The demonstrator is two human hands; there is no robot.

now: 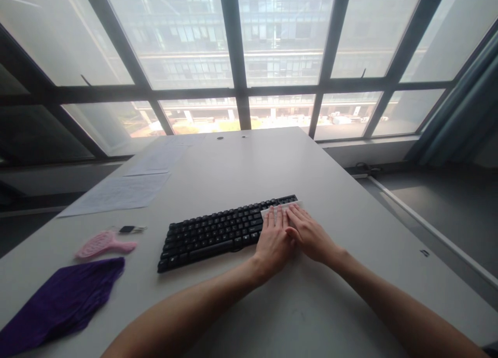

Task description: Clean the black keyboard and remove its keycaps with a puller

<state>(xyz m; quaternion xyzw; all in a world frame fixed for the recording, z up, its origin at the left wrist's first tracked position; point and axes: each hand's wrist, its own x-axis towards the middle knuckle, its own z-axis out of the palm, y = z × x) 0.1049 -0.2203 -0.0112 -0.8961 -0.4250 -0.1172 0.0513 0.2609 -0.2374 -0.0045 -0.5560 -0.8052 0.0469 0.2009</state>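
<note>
We couldn't read the tiny letters on the keyboard. Our left hand, fingers slightly spread, and right hand, fingers close together, lay palms down, fingertips on a white sheet over the keyboard's right end.

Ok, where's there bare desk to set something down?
Free: white desk beyond the black keyboard, right of the paper sheets; also between the right hand and the small dark object. Crowded: near left, with purple cloth, pink hairbrush and square black item.
</note>
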